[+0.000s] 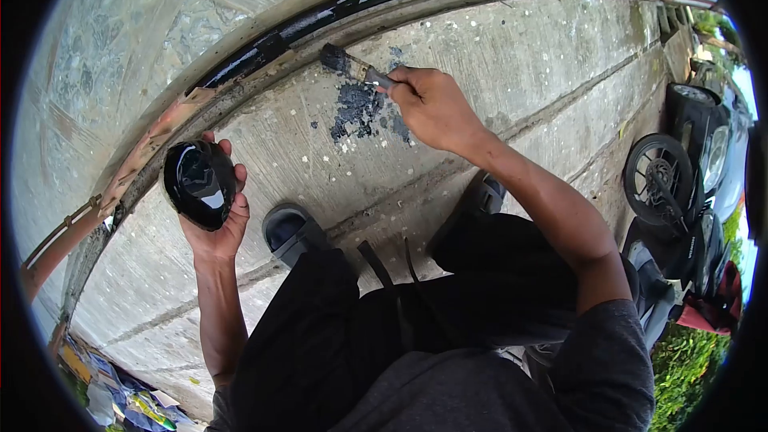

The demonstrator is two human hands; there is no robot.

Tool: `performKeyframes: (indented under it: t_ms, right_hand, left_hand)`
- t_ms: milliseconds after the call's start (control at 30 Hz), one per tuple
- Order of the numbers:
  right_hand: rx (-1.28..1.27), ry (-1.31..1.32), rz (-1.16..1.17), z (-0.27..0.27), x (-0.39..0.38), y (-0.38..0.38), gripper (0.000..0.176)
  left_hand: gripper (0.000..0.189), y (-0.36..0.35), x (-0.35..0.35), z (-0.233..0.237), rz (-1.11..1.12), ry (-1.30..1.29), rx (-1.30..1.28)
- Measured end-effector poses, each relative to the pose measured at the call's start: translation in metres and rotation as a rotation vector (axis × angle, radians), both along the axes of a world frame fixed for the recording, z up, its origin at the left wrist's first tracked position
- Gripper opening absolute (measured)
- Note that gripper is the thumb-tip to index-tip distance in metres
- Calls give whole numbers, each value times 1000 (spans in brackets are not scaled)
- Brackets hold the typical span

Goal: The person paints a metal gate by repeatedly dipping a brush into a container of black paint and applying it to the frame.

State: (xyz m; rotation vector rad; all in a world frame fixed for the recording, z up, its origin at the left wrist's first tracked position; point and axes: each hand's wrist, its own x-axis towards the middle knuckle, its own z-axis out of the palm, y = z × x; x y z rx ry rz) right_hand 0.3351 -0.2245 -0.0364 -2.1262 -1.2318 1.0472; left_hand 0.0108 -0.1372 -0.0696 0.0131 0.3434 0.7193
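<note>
The left hand is cupping a rounded container of glossy black liquid. The right hand is gripping a flat paintbrush over rough, black-blotched concrete, its long axis running mostly sideways, clotted bristles pointing left near a partly black-coated rail.

Beneath you is a ribbed concrete floor, grooved and flecked with pale spots. Close to its far edge, ahead of you, a patchy dark stain spreads across it. Your sandals rest farther back from that edge, and mixed litter lies by its left end.
</note>
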Motion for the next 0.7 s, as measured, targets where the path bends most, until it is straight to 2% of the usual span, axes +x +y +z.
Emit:
performKeyframes:
  t_ms: [100, 233, 367, 467, 700]
  right_hand:
    - [-97, -65, 209, 48, 42, -7, 24]
    - [-168, -74, 375, 74, 89, -18, 26]
    - [-240, -88, 502, 46, 148, -22, 28]
    - [-473, 20, 542, 33, 175, -3, 29]
    - [-469, 11, 711, 32, 185, 18, 28]
  left_hand:
    - [61, 14, 8, 12, -54, -17, 14]
    - [60, 28, 23, 40, -95, -46, 45]
    - [55, 27, 38, 73, -94, -50, 70]
    - [52, 24, 45, 108, -81, 36, 117]
    - [56, 23, 48, 164, -171, 193, 173]
